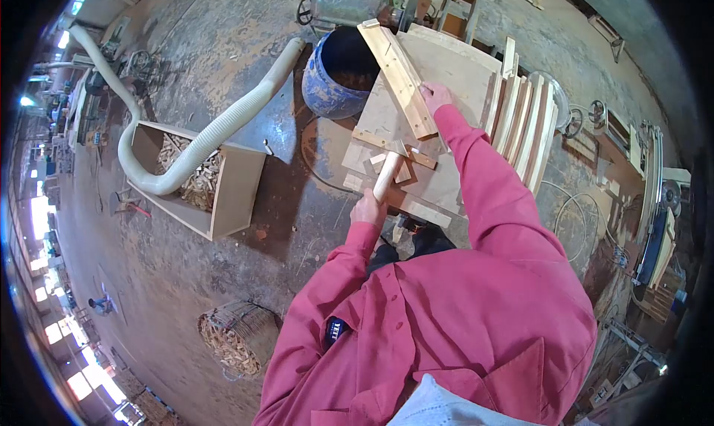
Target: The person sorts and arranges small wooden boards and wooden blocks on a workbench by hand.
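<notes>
My left hand (370, 209) is wrapped round the near end of a pale, rounded wooden handle (387, 179). The handle's far end lies over small crossed wood strips, and what is fixed there is too small to tell. My right hand (435, 96) grips the right edge of a long, narrow wooden board (399, 76) with holes or fastener marks along it. That board lies at a slant across the flat worktop (454, 72), its far end near the blue drum. Small wood offcuts (401, 169) lie on the worktop near the handle.
Long wooden strips (524, 125) stand in a row along the worktop's right side. A blue drum (327, 84) stands to its left. Further left, a white hose (216, 125) reaches into a box (238, 188) of wood scraps. A basket of scraps (234, 337) sits on the floor.
</notes>
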Demonstrator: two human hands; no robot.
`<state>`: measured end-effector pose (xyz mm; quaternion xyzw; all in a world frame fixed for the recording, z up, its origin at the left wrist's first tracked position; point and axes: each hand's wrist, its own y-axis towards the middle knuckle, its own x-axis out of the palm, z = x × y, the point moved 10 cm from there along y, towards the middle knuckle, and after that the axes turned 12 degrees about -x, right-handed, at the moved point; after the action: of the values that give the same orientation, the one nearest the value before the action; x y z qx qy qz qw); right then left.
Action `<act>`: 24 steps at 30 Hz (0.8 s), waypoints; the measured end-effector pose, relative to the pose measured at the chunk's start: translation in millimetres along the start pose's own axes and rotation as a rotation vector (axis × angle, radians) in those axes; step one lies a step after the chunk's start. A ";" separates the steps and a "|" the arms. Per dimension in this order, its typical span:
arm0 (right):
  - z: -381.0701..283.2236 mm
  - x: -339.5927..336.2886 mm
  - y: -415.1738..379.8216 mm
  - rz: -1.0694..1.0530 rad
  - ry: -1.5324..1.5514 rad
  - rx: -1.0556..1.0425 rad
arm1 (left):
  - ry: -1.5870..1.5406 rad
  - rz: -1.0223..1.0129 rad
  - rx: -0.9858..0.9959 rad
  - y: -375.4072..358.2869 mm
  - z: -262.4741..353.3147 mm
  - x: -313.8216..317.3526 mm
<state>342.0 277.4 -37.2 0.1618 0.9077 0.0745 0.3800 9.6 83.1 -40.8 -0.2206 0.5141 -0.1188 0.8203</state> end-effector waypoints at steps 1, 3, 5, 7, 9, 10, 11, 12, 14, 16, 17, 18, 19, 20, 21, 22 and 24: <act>2.1 2.3 3.0 -0.039 0.020 0.041 | -0.004 -0.006 -0.010 -1.3 -2.3 2.0; 1.0 6.9 4.5 -0.077 0.047 0.091 | -0.004 -0.018 -0.027 -1.6 -5.4 2.2; -3.6 0.9 5.1 -0.028 0.005 0.036 | 0.009 -0.027 -0.030 -1.4 -4.9 2.5; 3.9 5.8 11.9 -0.051 0.007 0.044 | 0.021 -0.034 -0.027 2.0 -0.2 1.9; 14.0 7.0 14.4 -0.069 0.007 0.062 | 0.022 -0.032 -0.016 3.6 4.7 1.3; 15.7 7.1 18.9 -0.056 0.043 0.042 | 0.031 -0.033 -0.008 6.1 9.1 1.4; 13.6 6.5 21.9 -0.046 0.080 0.021 | 0.037 -0.029 -0.020 9.1 11.1 2.3; 14.8 4.9 25.2 -0.040 0.083 0.027 | 0.042 -0.025 -0.033 12.5 14.0 3.0; 16.9 -0.3 37.2 -0.039 0.045 0.010 | 0.054 -0.016 -0.040 22.2 23.4 4.3; 21.6 -4.1 47.4 -0.032 0.027 0.012 | 0.064 -0.010 -0.052 29.3 31.3 6.6; 27.8 -4.9 55.0 -0.026 0.009 0.009 | 0.049 -0.001 -0.024 33.9 38.2 5.4; 33.6 -4.7 63.0 -0.023 0.014 0.009 | 0.035 0.010 0.003 38.6 45.3 4.4; 38.1 -3.8 70.5 -0.012 0.040 0.001 | 0.041 0.015 0.003 44.2 50.7 5.1; 38.2 -4.6 74.3 -0.001 0.067 -0.007 | 0.045 0.018 -0.009 48.4 54.3 5.2; 40.3 -6.1 78.1 0.000 0.073 -0.007 | 0.049 0.020 -0.023 51.7 57.8 5.5; 44.6 -5.4 82.3 -0.033 0.102 0.018 | 0.053 0.024 -0.025 54.1 61.5 4.7; 39.7 -15.2 86.7 -0.061 0.133 0.041 | 0.017 0.073 0.056 57.3 70.7 2.9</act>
<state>400.9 353.8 -32.4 0.1365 0.9368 0.0551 0.3175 72.4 149.0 -44.4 -0.1774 0.5253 -0.1051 0.8255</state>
